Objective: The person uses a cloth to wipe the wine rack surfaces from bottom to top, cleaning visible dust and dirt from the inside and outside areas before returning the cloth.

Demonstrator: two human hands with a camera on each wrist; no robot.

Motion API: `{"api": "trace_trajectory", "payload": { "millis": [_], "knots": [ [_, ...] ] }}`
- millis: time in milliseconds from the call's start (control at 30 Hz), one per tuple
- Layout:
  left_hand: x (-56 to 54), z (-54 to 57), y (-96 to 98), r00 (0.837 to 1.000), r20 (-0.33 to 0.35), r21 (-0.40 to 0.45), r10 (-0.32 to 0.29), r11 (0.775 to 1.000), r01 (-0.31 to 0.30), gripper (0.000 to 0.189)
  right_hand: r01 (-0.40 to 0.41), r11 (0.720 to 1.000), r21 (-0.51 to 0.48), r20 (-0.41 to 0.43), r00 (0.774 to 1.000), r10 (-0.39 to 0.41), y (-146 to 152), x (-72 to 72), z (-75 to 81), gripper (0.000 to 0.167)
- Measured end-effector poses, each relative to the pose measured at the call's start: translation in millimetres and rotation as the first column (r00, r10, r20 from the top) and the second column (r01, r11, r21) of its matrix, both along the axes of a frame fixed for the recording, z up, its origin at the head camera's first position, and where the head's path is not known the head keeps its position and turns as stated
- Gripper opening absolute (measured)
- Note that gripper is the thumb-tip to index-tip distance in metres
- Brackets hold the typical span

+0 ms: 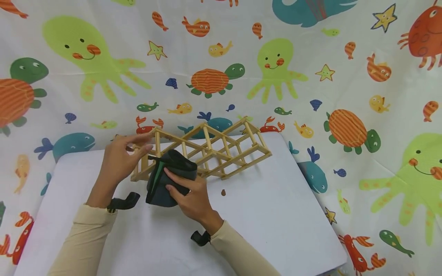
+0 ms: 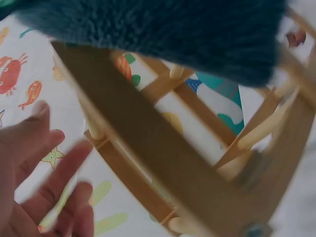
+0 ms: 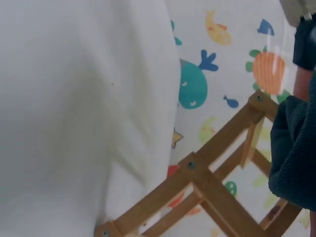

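Note:
A collapsible wooden lattice rack (image 1: 208,138) of slats and dowels stands stretched out near the back of the white table. My right hand (image 1: 195,197) grips a folded dark teal cloth (image 1: 177,163) in front of the rack's left part. The cloth looks fuzzy in the left wrist view, where it hangs over a rack slat (image 2: 148,133). By the rack's left end is my left hand (image 1: 119,159). In the left wrist view its loosely bent fingers (image 2: 59,173) hold nothing and appear apart from the wood.
A small brown object (image 1: 223,192) lies on the white table (image 1: 269,218), in front of the rack. Behind the table hangs a sheet (image 1: 221,34) printed with sea animals. Dark wrist-worn devices (image 1: 126,202) sit on both wrists.

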State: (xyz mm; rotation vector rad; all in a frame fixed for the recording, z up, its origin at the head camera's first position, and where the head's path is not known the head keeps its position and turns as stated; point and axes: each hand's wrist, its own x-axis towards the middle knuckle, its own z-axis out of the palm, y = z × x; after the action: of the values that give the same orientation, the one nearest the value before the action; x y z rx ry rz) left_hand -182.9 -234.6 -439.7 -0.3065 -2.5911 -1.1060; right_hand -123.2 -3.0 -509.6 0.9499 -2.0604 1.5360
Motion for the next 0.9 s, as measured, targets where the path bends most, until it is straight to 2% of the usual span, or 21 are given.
{"api": "trace_trajectory", "payload": {
  "millis": [67,133,233,333,367,433,567,667,733,833,900],
  "knots": [
    [-12.0,4.2,-2.9,0.999,0.001,-0.051,-0.048,0.998,0.048,0.049,0.023,0.999,0.048,-0.005,1.000,-0.023,-5.7,-3.3,0.4,0.043],
    [-23.3,6.8,-5.2,0.991,0.047,-0.079,-0.128,0.988,0.132,0.053,0.062,0.994,0.087,0.012,0.998,-0.064,-8.3,-5.8,-2.0,0.042],
    [-35.8,9.3,-6.5,0.954,0.162,-0.071,-0.251,0.961,0.265,0.055,0.147,0.978,0.146,0.072,0.985,-0.158,-5.9,-7.1,-9.6,0.041],
    [-42.1,9.9,-7.5,0.919,0.242,-0.046,-0.312,0.942,0.332,0.055,0.228,0.949,0.217,0.115,0.960,-0.256,1.5,-5.6,-18.5,0.039],
    [-43.2,10.4,-7.4,0.915,0.247,-0.049,-0.319,0.939,0.341,0.054,0.242,0.944,0.225,0.117,0.955,-0.272,3.8,-4.5,-20.4,0.039],
    [-42.8,11.6,-8.3,0.914,0.251,-0.060,-0.319,0.937,0.343,0.054,0.229,0.955,0.189,0.100,0.963,-0.250,6.3,-2.7,-21.4,0.039],
    [-40.9,13.4,-9.9,0.924,0.231,-0.092,-0.304,0.939,0.332,0.054,0.098,0.993,0.062,-0.022,0.995,-0.096,-0.2,-3.6,-11.3,0.038],
    [-39.9,12.8,-10.5,0.931,0.225,-0.097,-0.289,0.944,0.316,0.054,0.093,0.991,0.093,-0.071,0.994,-0.087,-7.3,-7.0,-5.7,0.038],
    [-39.8,11.8,-9.9,0.930,0.227,-0.093,-0.289,0.944,0.317,0.055,0.150,0.980,0.130,-0.026,0.989,-0.148,-7.3,-8.5,-8.5,0.037],
    [-39.6,10.9,-8.1,0.925,0.239,-0.086,-0.294,0.943,0.322,0.054,0.253,0.951,0.176,0.092,0.958,-0.272,1.4,-7.7,-19.5,0.034],
    [-39.7,11.3,-7.4,0.924,0.243,-0.090,-0.296,0.941,0.325,0.053,0.275,0.945,0.176,0.159,0.940,-0.303,8.9,-6.4,-25.9,0.035]
  ]
}}
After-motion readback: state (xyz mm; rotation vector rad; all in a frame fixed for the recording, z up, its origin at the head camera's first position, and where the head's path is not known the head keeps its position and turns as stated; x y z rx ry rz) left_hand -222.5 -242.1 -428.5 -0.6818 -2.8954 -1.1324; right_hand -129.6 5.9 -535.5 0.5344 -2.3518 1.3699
